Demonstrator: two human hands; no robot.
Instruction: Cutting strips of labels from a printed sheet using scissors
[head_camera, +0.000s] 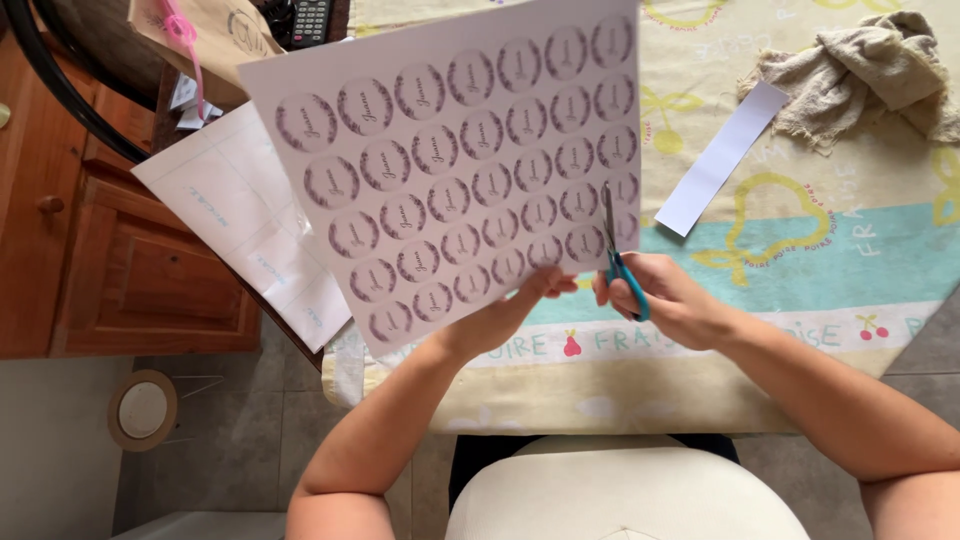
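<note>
Two hands: left (520, 305) pinches round-label sheet (450, 160), right (665, 300) grips teal scissors (620, 262) cutting it.

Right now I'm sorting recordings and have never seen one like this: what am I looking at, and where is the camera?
The one picture comes from a camera on a person's head, looking down at their own bare hands. The left hand holds up a sheet of round printed labels. The right hand works teal-handled scissors, blades at the sheet's lower right edge. Below lies a fruit-patterned tablecloth with a white paper strip, a crumpled cloth and another sheet at left.
</note>
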